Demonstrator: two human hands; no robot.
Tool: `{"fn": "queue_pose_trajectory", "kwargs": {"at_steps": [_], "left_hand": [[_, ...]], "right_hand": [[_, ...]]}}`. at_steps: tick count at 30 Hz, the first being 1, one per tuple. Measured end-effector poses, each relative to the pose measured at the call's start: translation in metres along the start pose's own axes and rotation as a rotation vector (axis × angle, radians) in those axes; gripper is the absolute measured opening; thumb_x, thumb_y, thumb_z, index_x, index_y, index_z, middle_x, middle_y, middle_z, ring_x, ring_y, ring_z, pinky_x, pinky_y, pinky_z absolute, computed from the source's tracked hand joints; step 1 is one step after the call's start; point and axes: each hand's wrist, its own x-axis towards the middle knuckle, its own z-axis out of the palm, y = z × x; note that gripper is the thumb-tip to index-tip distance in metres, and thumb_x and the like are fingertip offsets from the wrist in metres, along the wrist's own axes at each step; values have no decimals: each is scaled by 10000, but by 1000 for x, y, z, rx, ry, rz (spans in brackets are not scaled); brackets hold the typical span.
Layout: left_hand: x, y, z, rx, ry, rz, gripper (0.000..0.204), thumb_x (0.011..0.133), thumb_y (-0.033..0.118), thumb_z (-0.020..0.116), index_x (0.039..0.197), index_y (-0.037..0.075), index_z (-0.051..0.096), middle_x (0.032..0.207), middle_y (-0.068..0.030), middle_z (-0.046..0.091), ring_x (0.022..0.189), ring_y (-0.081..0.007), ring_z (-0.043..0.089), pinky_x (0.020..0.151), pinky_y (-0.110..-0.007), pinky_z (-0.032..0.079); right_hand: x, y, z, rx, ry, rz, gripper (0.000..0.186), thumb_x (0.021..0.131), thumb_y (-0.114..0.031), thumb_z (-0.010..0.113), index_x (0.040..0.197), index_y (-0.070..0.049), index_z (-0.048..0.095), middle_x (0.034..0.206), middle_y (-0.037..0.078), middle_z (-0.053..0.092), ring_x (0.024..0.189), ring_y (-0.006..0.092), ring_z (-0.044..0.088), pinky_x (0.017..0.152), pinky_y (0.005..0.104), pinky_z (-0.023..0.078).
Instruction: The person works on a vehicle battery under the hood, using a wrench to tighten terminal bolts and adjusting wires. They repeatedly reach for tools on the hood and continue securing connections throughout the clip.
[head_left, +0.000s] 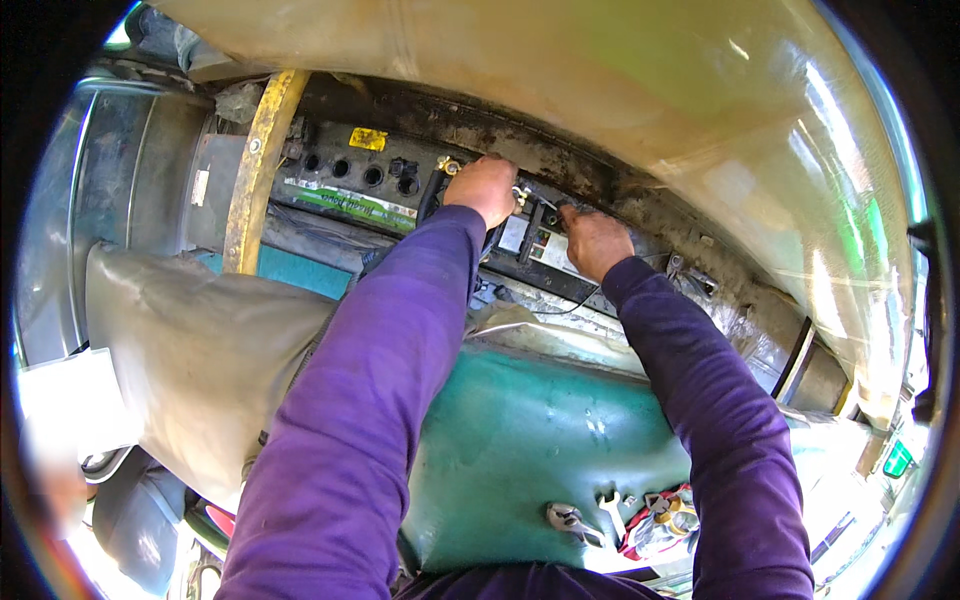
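My left hand (pixel 485 188) reaches into a long recess with its fingers curled down beside a brass-coloured terminal clamp (pixel 447 165); what they grip is hidden. A thick black cable (pixel 430 195) drops from that clamp. To its left sits a black battery (pixel 335 165) with a row of round cell holes, a green label and a yellow sticker. My right hand (pixel 597 243) is closed over a second battery (pixel 560 252) with a white label. Its thumb and fingers pinch near a small dark part, too small to name.
A yellow metal bar (pixel 262 165) crosses the recess at left. Above hangs a large tan panel (pixel 560 70). On the green padded seat (pixel 530 440) lie adjustable pliers (pixel 572 520), a spanner (pixel 613 515) and a red bundle (pixel 660 525). A tan cushion (pixel 190 340) leans at left.
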Motion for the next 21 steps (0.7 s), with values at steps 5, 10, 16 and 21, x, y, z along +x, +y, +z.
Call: {"fn": "queue_pose_trajectory", "kwargs": {"at_steps": [5, 10, 16, 21], "left_hand": [[-3, 0, -1, 6, 17, -9, 400, 772, 241, 852, 1082, 14, 743, 1118, -261, 711, 1085, -412, 686, 952, -473, 545], [0, 1, -4, 31, -55, -44, 387, 799, 193, 821, 1134, 16, 741, 1179, -256, 706, 1136, -392, 684, 983, -457, 555], [1, -4, -1, -84, -25, 8, 326, 823, 182, 760, 1099, 9, 749, 1142, -241, 720, 1109, -400, 691, 974, -468, 555], [-1, -4, 1, -46, 0, -26, 301, 818, 146, 754, 1087, 11, 753, 1149, -255, 713, 1091, -409, 696, 959, -484, 552]], "right_hand": [[4, 0, 7, 85, 55, 157, 340, 908, -126, 534, 1228, -54, 625, 1012, 254, 735, 969, 413, 723, 848, 517, 576], [19, -6, -32, -9, -18, 53, 320, 894, -201, 585, 1161, -47, 673, 993, 235, 742, 948, 417, 721, 844, 522, 578], [65, -71, -67, -130, -144, 61, 257, 901, -219, 625, 1020, -60, 788, 1126, 165, 762, 1038, 336, 740, 816, 457, 609], [25, -52, -38, -177, 8, -1, 231, 922, -176, 578, 991, -114, 789, 1039, 136, 768, 978, 298, 750, 816, 448, 597]]}}
